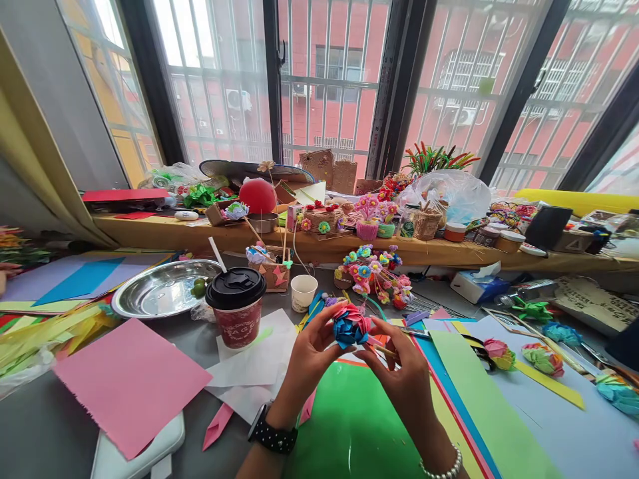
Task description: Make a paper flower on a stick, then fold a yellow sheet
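Note:
A blue and pink folded paper flower (351, 327) is held up over a green mat (344, 416). My left hand (317, 349) is closed on its left side, thumb below and fingers along the edge. My right hand (397, 359) pinches the flower's right side, with a thin wooden stick between its fingers. Whether the stick is fixed to the flower I cannot tell. A folded pink paper piece (218, 426) lies left of my left wrist, near white paper sheets (257, 359).
Left of my hands stand a lidded coffee cup (235, 309), a white paper cup (303, 294) and a metal tray (150, 293). A pink sheet (132, 386) lies at the left front. Coloured paper and finished paper flowers (543, 359) lie to the right. Crafts crowd the windowsill (319, 249).

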Tool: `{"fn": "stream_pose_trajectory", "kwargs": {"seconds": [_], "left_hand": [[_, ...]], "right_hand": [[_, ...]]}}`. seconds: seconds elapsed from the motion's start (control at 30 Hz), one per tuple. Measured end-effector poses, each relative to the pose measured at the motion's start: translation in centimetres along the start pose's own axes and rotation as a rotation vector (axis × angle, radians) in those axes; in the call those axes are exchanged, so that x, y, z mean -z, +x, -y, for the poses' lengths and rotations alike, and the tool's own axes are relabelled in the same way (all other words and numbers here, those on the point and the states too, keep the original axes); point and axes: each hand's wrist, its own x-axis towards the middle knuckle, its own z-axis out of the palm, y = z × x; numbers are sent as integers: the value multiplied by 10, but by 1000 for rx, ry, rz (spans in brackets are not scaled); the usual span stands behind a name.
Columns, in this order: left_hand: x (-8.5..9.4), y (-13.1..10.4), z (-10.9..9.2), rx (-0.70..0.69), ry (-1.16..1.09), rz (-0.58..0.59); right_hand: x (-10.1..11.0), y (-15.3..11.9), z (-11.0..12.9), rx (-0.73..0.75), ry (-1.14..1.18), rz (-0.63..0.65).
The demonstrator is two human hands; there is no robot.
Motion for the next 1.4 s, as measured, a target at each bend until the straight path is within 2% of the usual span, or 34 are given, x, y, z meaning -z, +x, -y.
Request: {"fn": "stream_pose_trajectory", "kwargs": {"seconds": [0.1, 0.27, 0.37, 0.6, 0.8, 0.9, 1.07, 1.23, 1.4], "left_hand": [[-4, -2, -3, 15, -65, -11], [-4, -2, -2, -64, -20, 14], [-3, -2, -2, -17, -4, 32], [-3, -4, -2, 22, 26, 38], [7, 0, -3, 60, 61, 230], [10, 1, -3, 100, 100, 276], [13, 2, -3, 55, 125, 325], [16, 1, -1, 90, 96, 347], [17, 1, 2, 102, 79, 317]], "right_hand": [[4, 2, 0, -60, 81, 65], [11, 5, -2, -188, 281, 186], [12, 5, -4, -251, 361, 223], [8, 2, -9, -157, 294, 165], [9, 2, -11, -146, 288, 232], [9, 2, -11, -137, 309, 262], [9, 2, -9, -178, 359, 314], [11, 2, -9, -177, 405, 308], [13, 2, -6, -231, 465, 323]]}}
